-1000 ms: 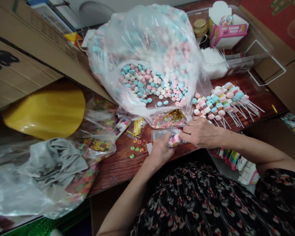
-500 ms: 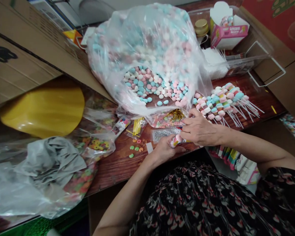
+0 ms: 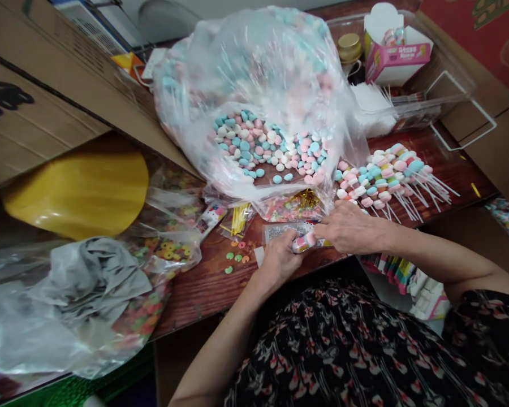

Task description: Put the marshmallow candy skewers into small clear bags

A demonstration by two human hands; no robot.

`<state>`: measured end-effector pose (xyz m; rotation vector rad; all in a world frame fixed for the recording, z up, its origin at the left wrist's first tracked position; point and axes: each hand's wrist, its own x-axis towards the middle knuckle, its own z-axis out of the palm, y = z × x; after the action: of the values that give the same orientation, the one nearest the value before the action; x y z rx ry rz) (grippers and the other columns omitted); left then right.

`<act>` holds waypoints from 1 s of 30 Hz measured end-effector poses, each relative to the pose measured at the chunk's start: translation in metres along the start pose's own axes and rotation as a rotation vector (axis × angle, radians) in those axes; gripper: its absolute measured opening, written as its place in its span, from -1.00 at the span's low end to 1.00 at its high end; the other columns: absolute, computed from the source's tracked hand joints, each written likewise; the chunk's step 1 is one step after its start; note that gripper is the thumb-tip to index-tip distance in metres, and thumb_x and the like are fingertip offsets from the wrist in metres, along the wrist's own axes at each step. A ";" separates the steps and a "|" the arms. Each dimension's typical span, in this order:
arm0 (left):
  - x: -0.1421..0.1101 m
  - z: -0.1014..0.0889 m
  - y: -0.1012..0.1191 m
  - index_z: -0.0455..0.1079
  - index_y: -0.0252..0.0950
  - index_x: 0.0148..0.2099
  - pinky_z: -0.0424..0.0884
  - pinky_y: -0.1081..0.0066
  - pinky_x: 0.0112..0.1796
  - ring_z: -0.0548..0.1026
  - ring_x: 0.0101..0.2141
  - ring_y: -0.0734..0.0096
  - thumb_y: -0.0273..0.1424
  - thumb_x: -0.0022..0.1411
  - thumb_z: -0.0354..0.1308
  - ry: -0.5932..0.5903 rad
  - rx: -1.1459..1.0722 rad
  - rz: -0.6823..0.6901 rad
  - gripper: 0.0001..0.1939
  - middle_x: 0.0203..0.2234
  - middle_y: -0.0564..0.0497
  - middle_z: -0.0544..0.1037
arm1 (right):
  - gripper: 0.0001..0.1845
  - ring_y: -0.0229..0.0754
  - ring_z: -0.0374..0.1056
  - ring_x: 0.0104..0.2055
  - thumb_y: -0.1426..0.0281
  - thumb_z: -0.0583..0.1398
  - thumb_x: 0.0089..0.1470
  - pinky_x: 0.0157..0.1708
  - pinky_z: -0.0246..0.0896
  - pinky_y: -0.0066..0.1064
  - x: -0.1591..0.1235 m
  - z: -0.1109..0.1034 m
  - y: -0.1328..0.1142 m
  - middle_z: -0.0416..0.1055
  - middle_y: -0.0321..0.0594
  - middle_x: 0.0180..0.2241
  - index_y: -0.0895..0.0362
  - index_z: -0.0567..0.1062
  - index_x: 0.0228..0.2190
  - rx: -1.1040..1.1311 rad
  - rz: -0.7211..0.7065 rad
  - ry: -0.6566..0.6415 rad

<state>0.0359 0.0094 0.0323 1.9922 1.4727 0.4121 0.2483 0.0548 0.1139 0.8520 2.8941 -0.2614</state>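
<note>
My left hand point(image 3: 280, 253) is closed around a small wrapped candy point(image 3: 304, 242), pink and white inside a printed clear wrapper, near the table's front edge. At the wrapper's right end, the fingers of my right hand point(image 3: 351, 227) are pinched together. Just behind my hands lies a clear packet of silvery bits point(image 3: 280, 230). Beyond that is a bag of coloured candy rings with gold ties point(image 3: 307, 199). Candy sticks point(image 3: 382, 175) with pink, white and blue pieces are piled to the right of my right hand.
A large open plastic bag point(image 3: 246, 62) of pastel candies fills the back. Loose candy rings point(image 3: 238, 258) and yellow ties point(image 3: 240, 219) lie left of my hands. A clear tray point(image 3: 445, 102) holds a pink box and white sticks. Cardboard boxes point(image 3: 68, 85) stand at the left.
My right hand has turned and closed at the wrapper's end, its raised fingers now lower. My left hand has shifted slightly, and more of the wrapped candy shows.
</note>
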 end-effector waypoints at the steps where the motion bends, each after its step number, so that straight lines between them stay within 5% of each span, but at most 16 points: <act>1: 0.000 0.000 0.000 0.26 -0.25 -0.41 0.07 0.46 -0.46 0.28 -0.52 0.46 -0.18 0.15 0.18 -0.010 -0.005 0.007 -0.73 -0.57 0.09 0.35 | -0.82 -0.26 0.25 -0.49 0.52 0.07 0.11 -0.34 -0.03 -0.35 0.000 0.001 0.000 0.51 -0.22 -0.43 0.15 0.47 -0.30 -0.002 -0.018 0.022; 9: 0.002 0.003 0.004 0.24 -0.28 -0.45 0.05 0.50 -0.50 0.19 -0.56 0.54 -0.30 0.08 0.19 -0.158 -0.181 0.003 -0.78 -0.63 0.16 0.25 | -0.83 -0.27 0.17 -0.49 0.50 0.09 0.15 -0.29 -0.11 -0.29 -0.005 0.004 -0.007 0.46 -0.25 -0.50 0.16 0.46 -0.42 -0.034 -0.185 0.277; 19: 0.006 0.010 0.007 0.36 -0.31 -0.34 0.22 0.45 -0.40 0.33 -0.48 0.46 -0.39 0.05 0.20 -0.161 -0.257 0.022 -0.88 -0.50 0.08 0.46 | -0.83 -0.22 0.20 -0.38 0.50 0.06 0.19 -0.23 -0.05 -0.27 0.014 0.021 -0.012 0.43 -0.23 -0.43 0.17 0.46 -0.33 -0.020 -0.234 0.197; 23: 0.002 -0.003 0.012 0.37 -0.31 -0.24 0.29 0.43 -0.32 0.39 -0.39 0.41 -0.17 0.05 0.30 -0.142 -0.479 -0.090 -0.66 -0.41 0.05 0.49 | -0.79 -0.19 0.21 -0.26 0.47 0.03 0.22 -0.29 0.00 -0.33 0.018 0.016 0.009 0.40 -0.13 -0.31 0.20 0.46 -0.34 0.070 -0.180 0.314; 26: -0.003 -0.019 0.014 0.36 -0.31 -0.24 0.31 0.44 -0.34 0.38 -0.42 0.45 0.00 0.15 0.18 -0.199 -0.760 -0.166 -0.56 -0.45 0.05 0.45 | -0.71 -0.24 0.18 -0.32 0.48 -0.03 0.26 -0.32 0.03 -0.38 0.015 0.005 0.026 0.37 -0.17 -0.39 0.21 0.44 -0.38 0.120 -0.175 0.381; 30: -0.005 -0.025 0.015 0.39 -0.34 -0.28 0.29 0.49 -0.49 0.43 -0.47 0.44 0.00 0.13 0.21 -0.199 -1.121 -0.321 -0.55 -0.50 0.00 0.47 | -0.68 -0.28 0.15 -0.39 0.47 -0.04 0.28 -0.36 0.03 -0.42 0.019 0.004 0.030 0.31 -0.26 -0.47 0.17 0.41 -0.44 0.163 -0.228 0.379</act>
<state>0.0313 0.0093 0.0614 0.8645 1.0240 0.6741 0.2488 0.0886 0.1032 0.6513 3.3702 -0.3998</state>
